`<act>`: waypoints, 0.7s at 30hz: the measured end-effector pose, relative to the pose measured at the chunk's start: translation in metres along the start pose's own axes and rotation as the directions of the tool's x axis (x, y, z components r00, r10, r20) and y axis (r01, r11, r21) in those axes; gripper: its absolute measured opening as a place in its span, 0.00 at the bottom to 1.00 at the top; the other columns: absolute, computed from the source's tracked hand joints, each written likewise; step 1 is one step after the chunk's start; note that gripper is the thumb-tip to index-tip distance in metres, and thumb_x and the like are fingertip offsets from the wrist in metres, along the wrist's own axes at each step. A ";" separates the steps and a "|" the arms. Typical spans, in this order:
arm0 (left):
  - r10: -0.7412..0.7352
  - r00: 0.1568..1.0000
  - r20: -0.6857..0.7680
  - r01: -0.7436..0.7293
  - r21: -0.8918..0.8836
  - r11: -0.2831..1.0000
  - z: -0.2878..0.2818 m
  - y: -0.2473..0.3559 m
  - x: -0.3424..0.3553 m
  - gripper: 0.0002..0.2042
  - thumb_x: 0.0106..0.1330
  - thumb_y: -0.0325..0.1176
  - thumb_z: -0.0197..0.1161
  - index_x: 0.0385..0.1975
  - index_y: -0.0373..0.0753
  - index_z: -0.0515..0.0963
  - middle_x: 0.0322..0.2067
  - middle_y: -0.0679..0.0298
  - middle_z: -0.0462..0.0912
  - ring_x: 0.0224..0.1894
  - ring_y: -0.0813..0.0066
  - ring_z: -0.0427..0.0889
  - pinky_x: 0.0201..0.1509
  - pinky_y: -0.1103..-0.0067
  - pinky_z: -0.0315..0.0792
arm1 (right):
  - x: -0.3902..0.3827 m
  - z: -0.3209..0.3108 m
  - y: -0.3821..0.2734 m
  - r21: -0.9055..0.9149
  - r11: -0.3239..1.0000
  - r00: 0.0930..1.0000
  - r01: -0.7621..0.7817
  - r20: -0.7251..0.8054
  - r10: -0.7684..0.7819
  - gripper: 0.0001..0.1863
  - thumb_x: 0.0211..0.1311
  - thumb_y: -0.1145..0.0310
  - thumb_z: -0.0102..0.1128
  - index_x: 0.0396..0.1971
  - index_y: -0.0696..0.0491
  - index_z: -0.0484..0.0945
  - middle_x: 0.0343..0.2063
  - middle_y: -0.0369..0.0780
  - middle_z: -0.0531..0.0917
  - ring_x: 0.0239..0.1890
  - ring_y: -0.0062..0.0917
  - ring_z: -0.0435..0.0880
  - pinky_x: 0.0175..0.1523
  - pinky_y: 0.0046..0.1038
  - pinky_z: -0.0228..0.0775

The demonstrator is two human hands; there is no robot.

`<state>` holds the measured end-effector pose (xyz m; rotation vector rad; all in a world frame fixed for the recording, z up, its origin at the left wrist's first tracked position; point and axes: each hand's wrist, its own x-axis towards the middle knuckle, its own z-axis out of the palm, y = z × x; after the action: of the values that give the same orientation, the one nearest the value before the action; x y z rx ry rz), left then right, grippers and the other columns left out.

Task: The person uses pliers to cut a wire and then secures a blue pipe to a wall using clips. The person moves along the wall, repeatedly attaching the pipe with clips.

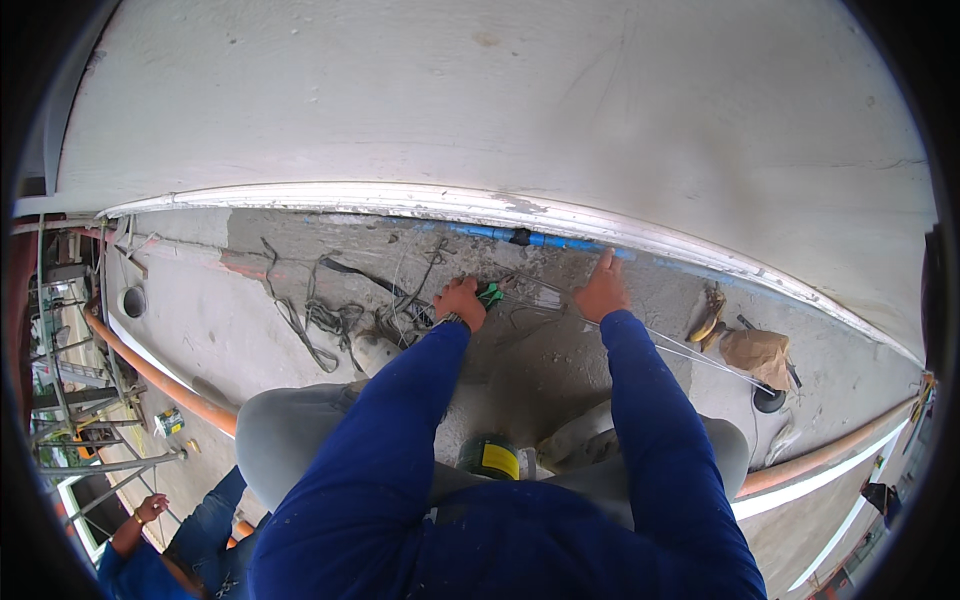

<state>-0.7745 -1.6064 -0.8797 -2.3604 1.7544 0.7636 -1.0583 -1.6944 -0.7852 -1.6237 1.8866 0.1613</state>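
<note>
My left hand [460,303] is closed around a small green-handled tool [489,295]; its working end cannot be made out. Ahead, a blue pipe [570,243] runs along the base of the pale wall, with a dark band [520,237] around it. My right hand [603,290] has its index finger stretched out to the pipe, at or very near its surface, and the thumb stands apart. Thin pale rods or wires [690,352] pass by my right hand. Dark straps [330,318] lie tangled left of my left hand.
A brown paper bag [757,355] and a yellow, dark-marked object [708,318] lie at right, near a round black opening or cup [768,400]. A green-and-yellow container [490,457] stands between my legs. Orange pipe [160,368] borders the ledge; a person [190,540] is lower left, beside scaffolding [110,465].
</note>
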 end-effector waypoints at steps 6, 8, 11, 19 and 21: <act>0.034 0.999 0.038 -0.020 -0.335 0.942 0.026 -0.006 0.011 0.16 0.57 0.35 0.68 0.44 0.41 0.75 0.36 0.51 0.84 0.41 0.50 0.86 0.40 0.53 0.76 | -0.004 0.005 0.001 0.019 1.000 1.000 0.004 -0.012 -0.004 0.57 0.56 0.65 0.69 0.78 0.66 0.42 0.75 0.58 0.58 0.71 0.53 0.72 0.69 0.45 0.73; 0.041 0.994 0.101 0.015 -0.495 0.869 0.028 -0.005 0.010 0.15 0.59 0.33 0.68 0.43 0.40 0.74 0.33 0.54 0.83 0.37 0.54 0.87 0.35 0.56 0.76 | -0.001 0.001 -0.001 0.029 1.000 1.000 -0.008 -0.001 0.008 0.56 0.56 0.66 0.68 0.78 0.66 0.42 0.75 0.58 0.58 0.71 0.53 0.72 0.69 0.45 0.73; 0.035 0.939 0.343 0.269 -0.794 0.545 0.024 -0.007 0.009 0.12 0.62 0.29 0.66 0.44 0.40 0.74 0.33 0.57 0.84 0.35 0.62 0.87 0.32 0.62 0.76 | -0.004 -0.004 -0.011 0.028 1.000 0.999 0.011 0.035 -0.012 0.55 0.57 0.67 0.66 0.78 0.66 0.41 0.76 0.57 0.57 0.69 0.53 0.73 0.68 0.45 0.74; 0.107 0.818 0.565 0.532 -0.814 0.232 -0.031 0.027 -0.011 0.16 0.66 0.21 0.56 0.52 0.42 0.70 0.42 0.58 0.85 0.44 0.61 0.90 0.39 0.67 0.80 | -0.003 -0.001 -0.005 0.088 0.996 0.999 -0.030 0.022 0.028 0.54 0.58 0.66 0.64 0.78 0.65 0.42 0.77 0.54 0.54 0.72 0.50 0.70 0.68 0.45 0.73; 0.144 0.812 0.566 0.550 -0.824 0.135 -0.046 0.039 -0.023 0.15 0.66 0.20 0.54 0.51 0.43 0.68 0.44 0.60 0.86 0.43 0.62 0.90 0.39 0.67 0.79 | -0.004 -0.002 -0.002 0.091 0.995 0.999 -0.045 0.020 0.044 0.53 0.59 0.65 0.64 0.78 0.65 0.42 0.77 0.54 0.54 0.73 0.49 0.70 0.69 0.45 0.73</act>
<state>-0.8003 -1.6163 -0.8212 -2.2741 0.4534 2.8666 -1.0573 -1.6923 -0.7814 -1.5152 1.8895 0.1060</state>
